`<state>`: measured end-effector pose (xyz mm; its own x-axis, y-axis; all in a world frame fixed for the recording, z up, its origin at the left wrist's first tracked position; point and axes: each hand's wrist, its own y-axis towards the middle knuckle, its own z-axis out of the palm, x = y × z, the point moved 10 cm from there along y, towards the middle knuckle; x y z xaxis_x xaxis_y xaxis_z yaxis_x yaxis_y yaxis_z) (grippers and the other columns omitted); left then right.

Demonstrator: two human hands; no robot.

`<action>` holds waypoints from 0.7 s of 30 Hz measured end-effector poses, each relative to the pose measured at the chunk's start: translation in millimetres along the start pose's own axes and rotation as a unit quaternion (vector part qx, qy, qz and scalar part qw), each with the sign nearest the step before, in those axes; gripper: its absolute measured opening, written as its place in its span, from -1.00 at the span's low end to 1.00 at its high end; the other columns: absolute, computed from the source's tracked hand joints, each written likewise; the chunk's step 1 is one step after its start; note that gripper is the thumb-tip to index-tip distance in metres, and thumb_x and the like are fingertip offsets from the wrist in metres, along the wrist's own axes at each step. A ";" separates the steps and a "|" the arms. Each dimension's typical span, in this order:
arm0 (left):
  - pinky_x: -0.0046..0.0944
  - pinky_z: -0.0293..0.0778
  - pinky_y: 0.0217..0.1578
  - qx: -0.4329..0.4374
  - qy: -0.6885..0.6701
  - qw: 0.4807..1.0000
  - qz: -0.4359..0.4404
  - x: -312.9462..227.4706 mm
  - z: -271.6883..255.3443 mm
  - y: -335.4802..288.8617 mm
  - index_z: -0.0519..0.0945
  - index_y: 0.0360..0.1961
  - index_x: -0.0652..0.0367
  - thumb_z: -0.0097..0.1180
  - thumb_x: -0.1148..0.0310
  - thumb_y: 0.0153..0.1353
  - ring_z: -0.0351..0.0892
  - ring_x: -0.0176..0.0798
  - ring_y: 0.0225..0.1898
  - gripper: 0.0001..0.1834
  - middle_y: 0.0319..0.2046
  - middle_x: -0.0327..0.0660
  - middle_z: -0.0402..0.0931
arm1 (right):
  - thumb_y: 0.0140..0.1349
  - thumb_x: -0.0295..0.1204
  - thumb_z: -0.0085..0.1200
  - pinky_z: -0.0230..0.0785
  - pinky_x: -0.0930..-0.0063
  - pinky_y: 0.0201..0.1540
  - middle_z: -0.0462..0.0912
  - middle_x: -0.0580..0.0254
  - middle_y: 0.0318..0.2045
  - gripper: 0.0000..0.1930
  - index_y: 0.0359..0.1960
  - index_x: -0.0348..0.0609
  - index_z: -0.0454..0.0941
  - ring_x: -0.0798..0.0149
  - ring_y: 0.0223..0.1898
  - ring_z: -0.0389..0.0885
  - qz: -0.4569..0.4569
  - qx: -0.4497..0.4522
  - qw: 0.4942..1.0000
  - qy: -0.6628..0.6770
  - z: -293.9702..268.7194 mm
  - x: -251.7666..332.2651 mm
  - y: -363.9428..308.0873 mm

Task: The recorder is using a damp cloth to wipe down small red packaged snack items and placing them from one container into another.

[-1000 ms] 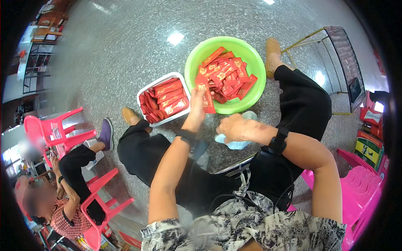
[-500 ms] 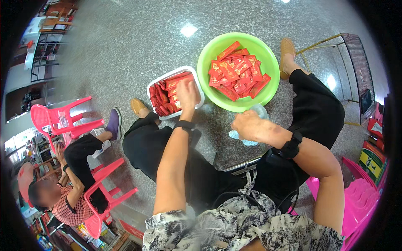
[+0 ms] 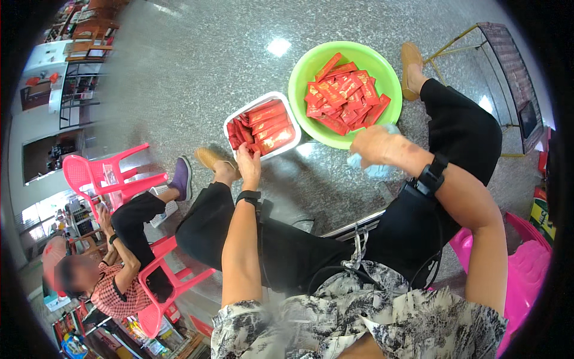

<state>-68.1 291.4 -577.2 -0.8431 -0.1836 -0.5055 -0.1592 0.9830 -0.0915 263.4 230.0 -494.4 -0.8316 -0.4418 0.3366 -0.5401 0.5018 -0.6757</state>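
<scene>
A white rectangular tub [image 3: 297, 135] on the floor holds small red packets with gold print; several larger ones lie in a row on its right side. My left hand [image 3: 248, 166] is at the tub's near left corner, fingers closed on the end of a red packet [image 3: 255, 148]. Right of it stands a round green basin [image 3: 391, 72], heaped with loose red packets [image 3: 347, 96]. At the basin's near rim my right hand [image 3: 375, 146] grips a crumpled light blue cloth [image 3: 378, 171], partly hidden under the hand.
To the left another person [image 3: 125, 287] sits on a pink plastic chair [image 3: 156, 314], near a second pink chair [image 3: 84, 173]. A metal-framed stand [image 3: 511, 78] is at the far right. Pink plastic chairs [image 3: 526, 269] are by my right elbow.
My left hand has drawn back from over the row of packets to the tub's near left corner. My right hand stays closed on the cloth, now close against the basin. The view has shifted slightly.
</scene>
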 end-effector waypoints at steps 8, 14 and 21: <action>-0.05 0.39 -0.20 -0.002 0.091 0.995 -0.049 -20.0 -7.2 1.7 0.43 -0.31 0.19 0.23 0.34 -0.04 0.47 0.09 -0.21 -0.70 -0.28 -0.01 0.45 | -0.10 -0.29 0.25 0.44 0.20 -0.17 0.63 0.04 -0.38 -0.70 -0.33 -0.18 0.61 0.03 -0.24 0.61 0.013 -0.066 0.998 0.021 -27.7 -12.9 -7.7; 0.00 0.41 -0.27 -0.012 0.153 0.982 -0.112 -8.7 -9.4 1.6 0.42 -0.36 0.19 0.31 0.21 -0.10 0.53 0.08 -0.28 -0.61 -0.39 -0.04 0.52 | -0.12 -0.35 0.24 0.46 0.25 -0.19 0.65 0.01 -0.38 -0.74 -0.39 -0.23 0.63 0.06 -0.24 0.63 0.007 -0.080 0.996 0.030 -39.9 2.1 -8.8; -0.04 0.46 -0.38 -0.015 0.203 0.977 -0.062 -6.4 -4.0 8.2 0.53 -0.53 0.18 0.30 0.25 -0.11 0.58 0.06 -0.40 -0.75 -0.49 -0.05 0.56 | -0.07 -0.30 0.25 0.38 0.17 -0.09 0.56 0.02 -0.30 -0.69 -0.29 -0.17 0.57 0.00 -0.14 0.54 0.016 -0.061 0.997 0.046 -37.7 3.1 2.8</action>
<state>-66.1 300.6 -571.4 -0.9496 -0.2940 -0.1085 -0.2835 0.9536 -0.1017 254.4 258.1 -470.6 -0.8536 -0.3573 0.3792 -0.5208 0.6039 -0.6033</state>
